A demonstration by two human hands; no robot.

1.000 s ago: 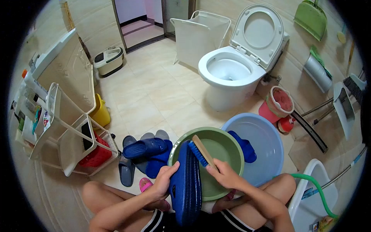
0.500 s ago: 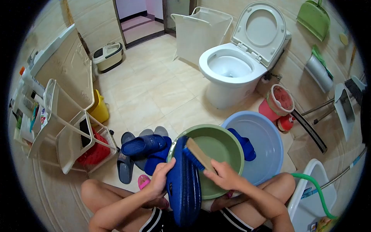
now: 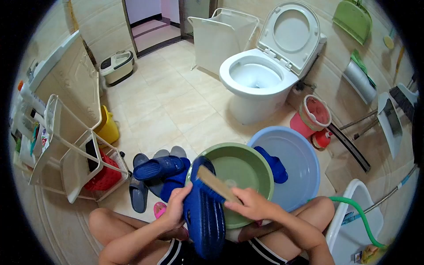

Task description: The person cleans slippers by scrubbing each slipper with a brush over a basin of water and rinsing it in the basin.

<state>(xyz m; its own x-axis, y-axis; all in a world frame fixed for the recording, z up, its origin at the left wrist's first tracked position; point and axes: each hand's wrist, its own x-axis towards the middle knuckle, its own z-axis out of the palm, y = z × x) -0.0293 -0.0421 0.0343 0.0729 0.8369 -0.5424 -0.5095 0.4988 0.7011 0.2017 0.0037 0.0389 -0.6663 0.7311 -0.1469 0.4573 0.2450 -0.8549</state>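
Note:
My left hand (image 3: 173, 206) grips a blue slipper (image 3: 204, 221) by its left side, tilted over the left rim of the green basin (image 3: 245, 165). In my right hand (image 3: 252, 203) is a wooden brush (image 3: 217, 184) with blue bristles, which lie against the slipper's upper side part. The blue basin (image 3: 300, 176) stands to the right with another blue slipper (image 3: 273, 165) in it. Left of the green basin, more blue slippers (image 3: 159, 168) lie piled on grey ones (image 3: 138, 194).
Beyond the basins stands a toilet (image 3: 251, 79) with its lid up. A pink bucket (image 3: 304, 123) and a red bottle (image 3: 321, 140) are at the right, near a white tub (image 3: 353, 229) and green hose (image 3: 363, 216). A rack (image 3: 66, 145) stands left.
The brush has moved left and lower along the slipper, and lies more slanted. The slipper has turned so that more of its side shows. The whole view has shifted slightly.

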